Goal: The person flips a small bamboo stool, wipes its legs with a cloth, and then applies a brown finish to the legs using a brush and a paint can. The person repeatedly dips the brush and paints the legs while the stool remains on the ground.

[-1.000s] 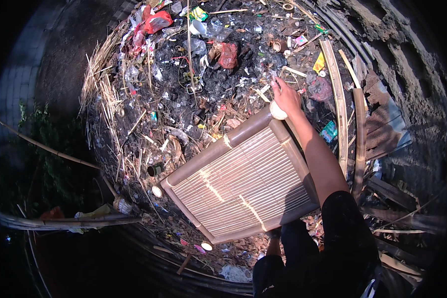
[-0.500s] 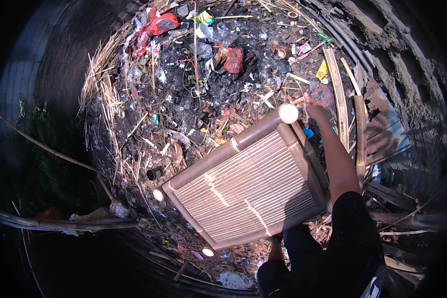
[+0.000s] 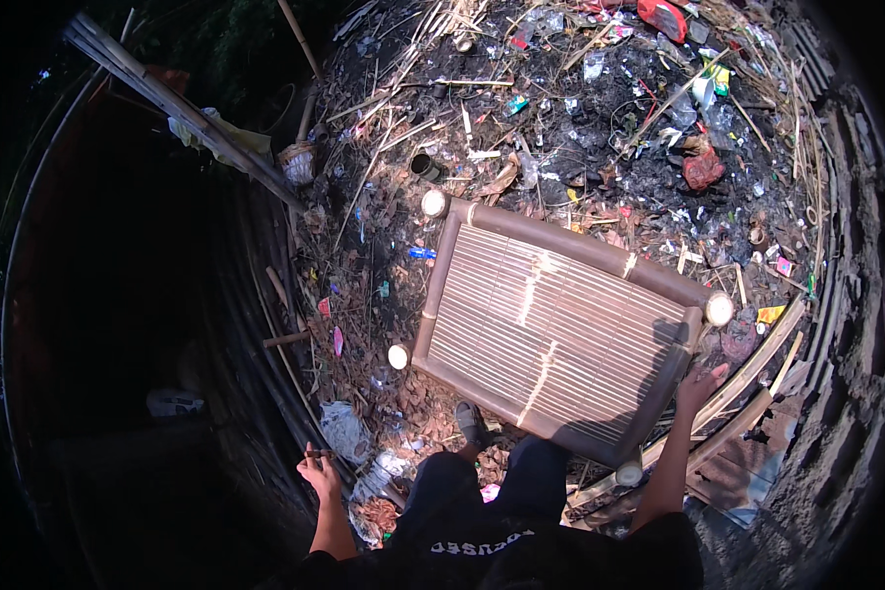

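Observation:
A bamboo table (image 3: 551,324) with a slatted top and thick dark poles around it stands before me. Pale cut pole ends show at its corners. Beside the table's right edge is my right hand (image 3: 700,386), a finger stretched out and the others partly curled; nothing shows in it. Off to the left, apart from the table, hangs my left hand (image 3: 320,473), its fingers loosely bent and apart, holding nothing visible. Nearest to that hand lies a crumpled pale plastic bag (image 3: 345,433).
Charred litter and plastic scraps cover the ground beyond the table, with a red plastic bundle (image 3: 702,167) among them. Split bamboo lengths (image 3: 747,379) lie at the right by a rough wall (image 3: 860,324). Bamboo poles (image 3: 197,128) jut in from the upper left. My foot (image 3: 472,425) is near the table.
My view has swung left, so the table sits further right and appears turned. My left hand has come into view. My right hand has moved from the far right corner back along the right edge.

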Action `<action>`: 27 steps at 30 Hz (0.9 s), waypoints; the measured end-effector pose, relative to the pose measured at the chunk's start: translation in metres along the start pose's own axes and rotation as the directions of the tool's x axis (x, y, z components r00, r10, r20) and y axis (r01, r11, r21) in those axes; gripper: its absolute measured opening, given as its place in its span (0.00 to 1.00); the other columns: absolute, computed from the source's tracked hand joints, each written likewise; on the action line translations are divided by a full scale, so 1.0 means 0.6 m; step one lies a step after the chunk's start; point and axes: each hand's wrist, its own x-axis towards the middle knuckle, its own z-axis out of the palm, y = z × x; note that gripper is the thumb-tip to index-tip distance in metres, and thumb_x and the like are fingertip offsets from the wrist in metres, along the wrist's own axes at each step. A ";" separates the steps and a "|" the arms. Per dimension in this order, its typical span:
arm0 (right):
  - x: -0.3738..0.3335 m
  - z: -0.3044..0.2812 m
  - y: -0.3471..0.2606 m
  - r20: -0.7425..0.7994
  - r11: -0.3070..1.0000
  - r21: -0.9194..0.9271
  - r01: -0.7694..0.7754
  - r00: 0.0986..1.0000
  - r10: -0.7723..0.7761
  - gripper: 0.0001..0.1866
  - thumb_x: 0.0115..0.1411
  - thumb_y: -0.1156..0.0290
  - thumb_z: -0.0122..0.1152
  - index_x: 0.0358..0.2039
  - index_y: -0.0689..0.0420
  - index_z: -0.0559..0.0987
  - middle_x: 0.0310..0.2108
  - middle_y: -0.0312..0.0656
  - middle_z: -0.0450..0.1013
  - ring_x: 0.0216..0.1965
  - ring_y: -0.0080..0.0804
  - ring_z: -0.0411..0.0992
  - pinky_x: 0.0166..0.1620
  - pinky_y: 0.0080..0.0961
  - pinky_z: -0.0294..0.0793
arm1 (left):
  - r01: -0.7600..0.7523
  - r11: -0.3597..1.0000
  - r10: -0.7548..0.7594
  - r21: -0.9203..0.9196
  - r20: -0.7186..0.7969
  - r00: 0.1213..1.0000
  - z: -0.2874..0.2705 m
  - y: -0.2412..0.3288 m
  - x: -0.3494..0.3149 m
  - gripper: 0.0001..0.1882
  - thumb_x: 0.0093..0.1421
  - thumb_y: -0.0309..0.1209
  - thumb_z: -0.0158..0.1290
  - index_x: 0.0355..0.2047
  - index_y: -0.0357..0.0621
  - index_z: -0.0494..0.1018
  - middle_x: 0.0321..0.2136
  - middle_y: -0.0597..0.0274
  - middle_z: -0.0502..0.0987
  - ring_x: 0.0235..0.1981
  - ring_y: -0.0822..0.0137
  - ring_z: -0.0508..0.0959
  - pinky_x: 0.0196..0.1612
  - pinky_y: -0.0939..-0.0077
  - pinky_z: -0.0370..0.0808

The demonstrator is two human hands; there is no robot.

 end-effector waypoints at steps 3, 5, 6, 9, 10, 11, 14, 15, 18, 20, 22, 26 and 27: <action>-0.159 -0.073 -0.024 0.095 0.994 0.085 0.063 0.993 -0.071 0.37 0.66 0.60 0.51 0.69 0.58 0.49 0.67 0.69 0.43 0.67 0.65 0.49 0.64 0.44 0.58 | -0.042 0.994 0.042 0.100 -0.004 0.999 -0.003 -0.064 -0.008 0.26 0.62 0.31 0.55 0.61 0.46 0.68 0.42 0.52 0.61 0.43 0.58 0.67 0.48 0.65 0.67; -0.250 -0.124 -0.060 0.182 0.989 0.146 0.024 0.982 -0.050 0.33 0.66 0.62 0.53 0.67 0.58 0.56 0.64 0.66 0.52 0.63 0.59 0.57 0.61 0.41 0.64 | -0.014 0.995 0.011 0.094 0.030 1.000 0.016 -0.052 -0.002 0.26 0.61 0.32 0.56 0.60 0.47 0.68 0.42 0.51 0.62 0.43 0.56 0.66 0.49 0.64 0.66; -0.288 -0.131 -0.054 0.268 0.976 0.217 -0.009 0.962 -0.051 0.31 0.65 0.64 0.54 0.66 0.58 0.60 0.61 0.64 0.58 0.59 0.57 0.62 0.59 0.39 0.66 | -0.012 0.994 0.007 0.113 0.040 0.999 0.019 -0.054 0.005 0.26 0.61 0.32 0.55 0.60 0.48 0.68 0.42 0.51 0.62 0.43 0.56 0.66 0.49 0.64 0.66; -0.375 -0.091 0.029 0.657 0.905 0.261 -0.335 0.749 0.088 0.29 0.63 0.65 0.59 0.63 0.57 0.66 0.50 0.54 0.70 0.44 0.36 0.73 0.41 0.26 0.76 | -0.009 0.999 0.007 0.042 0.060 0.998 0.037 -0.086 0.040 0.27 0.60 0.30 0.54 0.61 0.51 0.68 0.43 0.49 0.61 0.45 0.52 0.64 0.54 0.61 0.63; -0.418 -0.091 0.010 0.626 0.924 0.296 -0.243 0.780 0.004 0.27 0.63 0.66 0.59 0.62 0.57 0.67 0.47 0.53 0.72 0.43 0.35 0.73 0.39 0.24 0.76 | -0.017 1.000 0.015 0.021 0.068 0.998 0.037 -0.082 0.054 0.27 0.59 0.29 0.54 0.61 0.51 0.68 0.44 0.49 0.61 0.46 0.52 0.64 0.55 0.60 0.62; -0.461 -0.092 -0.009 0.595 0.933 0.328 -0.146 0.799 -0.084 0.26 0.63 0.66 0.59 0.61 0.58 0.69 0.43 0.51 0.75 0.42 0.34 0.74 0.38 0.22 0.77 | -0.019 1.000 0.020 -0.017 0.074 0.997 0.040 -0.094 0.064 0.28 0.58 0.29 0.54 0.61 0.51 0.68 0.43 0.49 0.61 0.46 0.52 0.64 0.55 0.61 0.61; -0.596 -0.063 -0.048 0.328 0.884 0.380 0.274 0.853 -0.405 0.21 0.62 0.68 0.59 0.56 0.58 0.74 0.33 0.46 0.78 0.40 0.33 0.76 0.40 0.26 0.76 | -0.043 0.995 0.049 -0.089 0.070 0.996 0.031 -0.166 0.103 0.29 0.57 0.28 0.54 0.60 0.52 0.69 0.42 0.50 0.62 0.46 0.53 0.63 0.56 0.62 0.61; -0.628 -0.042 -0.023 0.429 0.906 0.350 0.238 0.819 -0.381 0.21 0.61 0.67 0.60 0.55 0.58 0.75 0.34 0.48 0.78 0.41 0.35 0.76 0.41 0.29 0.76 | -0.078 0.991 0.088 -0.113 0.087 0.992 0.059 -0.173 0.123 0.29 0.57 0.28 0.54 0.60 0.53 0.69 0.42 0.50 0.62 0.46 0.53 0.63 0.56 0.62 0.61; -0.723 -0.039 0.004 0.742 0.964 0.157 0.215 0.619 -0.259 0.21 0.59 0.63 0.62 0.51 0.59 0.76 0.37 0.52 0.77 0.43 0.41 0.76 0.46 0.35 0.75 | -0.033 0.981 0.046 -0.191 0.065 0.997 0.035 -0.232 0.137 0.28 0.56 0.28 0.53 0.59 0.53 0.70 0.40 0.51 0.63 0.46 0.54 0.64 0.56 0.63 0.61; -0.762 -0.088 -0.107 0.867 0.950 -0.073 0.303 0.489 -0.090 0.23 0.57 0.58 0.64 0.48 0.60 0.76 0.40 0.56 0.76 0.45 0.46 0.76 0.49 0.39 0.73 | 0.050 0.978 -0.042 -0.203 0.043 0.998 -0.004 -0.315 0.136 0.26 0.57 0.32 0.55 0.59 0.52 0.71 0.40 0.52 0.63 0.45 0.55 0.64 0.55 0.64 0.61; -0.772 -0.083 -0.142 0.719 0.897 -0.102 0.431 0.654 -0.233 0.24 0.55 0.54 0.65 0.44 0.60 0.76 0.45 0.60 0.74 0.48 0.54 0.73 0.53 0.39 0.70 | 0.110 0.968 -0.106 -0.223 0.032 0.994 -0.032 -0.361 0.147 0.26 0.58 0.34 0.56 0.59 0.52 0.71 0.39 0.53 0.64 0.44 0.56 0.64 0.55 0.64 0.61; -0.785 -0.046 -0.297 0.660 0.873 0.088 0.481 0.628 -0.412 0.26 0.55 0.57 0.66 0.49 0.62 0.75 0.48 0.65 0.71 0.52 0.57 0.69 0.56 0.41 0.68 | 0.153 0.961 -0.165 -0.232 -0.033 0.986 -0.097 -0.454 0.149 0.27 0.58 0.36 0.56 0.59 0.53 0.70 0.39 0.53 0.64 0.44 0.55 0.63 0.55 0.63 0.62; -0.820 -0.066 -0.376 0.693 0.842 0.059 0.536 0.585 -0.421 0.27 0.55 0.57 0.66 0.49 0.62 0.75 0.48 0.65 0.71 0.51 0.58 0.69 0.55 0.42 0.68 | 0.165 0.955 -0.181 -0.246 -0.041 0.983 -0.115 -0.480 0.147 0.27 0.59 0.36 0.56 0.60 0.53 0.70 0.39 0.52 0.63 0.44 0.54 0.64 0.55 0.63 0.61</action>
